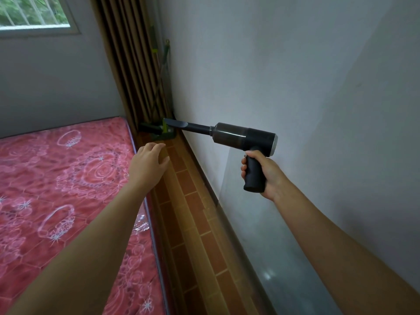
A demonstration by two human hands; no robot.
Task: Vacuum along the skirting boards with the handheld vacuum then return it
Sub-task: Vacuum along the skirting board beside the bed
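no readable text, labels, brands or numbers anywhere

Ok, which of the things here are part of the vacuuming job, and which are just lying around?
Job:
handheld vacuum, gripped by the right hand
skirting board

Lying about:
mattress
curtain
mop
window

The left hand holds nothing.

A red mattress with a pale floral pattern (56, 178) lay at the left, beside a strip of brown and orange brick-patterned floor tiles (193, 212). A brown pleated curtain (127, 64) hung in the corner. A green-and-black flat mop (155, 130) stood between it and the plain pale wall (295, 64). A white-framed barred window (34, 17) showed top left.
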